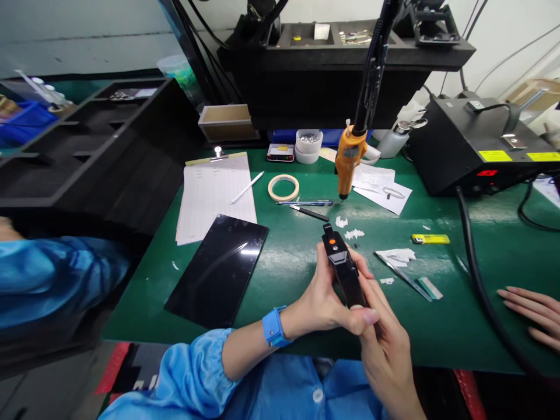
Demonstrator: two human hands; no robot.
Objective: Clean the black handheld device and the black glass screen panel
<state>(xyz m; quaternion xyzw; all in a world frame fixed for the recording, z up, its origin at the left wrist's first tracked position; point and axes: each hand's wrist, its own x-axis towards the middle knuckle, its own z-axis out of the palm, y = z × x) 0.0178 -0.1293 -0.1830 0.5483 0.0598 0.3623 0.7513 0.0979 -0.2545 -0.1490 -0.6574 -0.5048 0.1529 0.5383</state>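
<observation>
Above the front of the green table, both of my hands grip a black handheld device (343, 262) with an orange spot near its top end. My left hand (321, 300), with a blue wrist strap (273, 327) below it, wraps the left side, its thumb across the lower part. From the right, my right hand (385, 332) closes round the device and hides some of it. The exact kind of device does not show. A black glass panel (214, 271) lies flat to the left. Tweezers (409, 280) and scraps of white paper (353, 234) lie beyond the hands.
An orange electric screwdriver (349, 157) hangs over the table. Behind are a tape roll (283, 188), pens, a clipboard (219, 192) and a screw cup (308, 140). A black cable (470, 251) runs down at right. Another person's hand (536, 312) rests there; a blue sleeve (56, 280) shows left.
</observation>
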